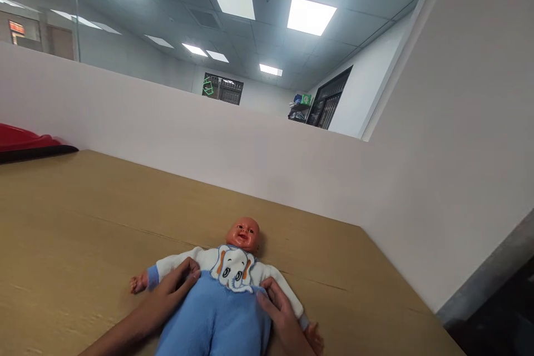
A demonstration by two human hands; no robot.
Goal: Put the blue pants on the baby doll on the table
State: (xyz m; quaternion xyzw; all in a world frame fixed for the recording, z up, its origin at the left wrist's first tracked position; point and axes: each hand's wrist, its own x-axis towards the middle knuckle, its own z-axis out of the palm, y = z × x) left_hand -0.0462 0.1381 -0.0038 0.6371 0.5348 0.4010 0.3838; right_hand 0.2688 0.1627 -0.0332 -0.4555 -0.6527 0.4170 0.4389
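Observation:
A baby doll (243,233) lies on its back on the table, head toward the wall and arms spread out to both sides. It wears a white top (205,260) with an elephant face on the chest and blue trousers (217,311) pulled up to the belly. My left hand (179,278) is closed at the left edge of the waistband, thumb and fingers pinching the cloth. At the opposite side, my right hand (278,303) pinches the waistband's right edge. The lower legs fall outside the view.
The brown table (104,217) meets a low white wall (267,161) with a glass pane above it. A red and black object (33,142) sits at the table's far left. The table's right edge slants down beside a dark area.

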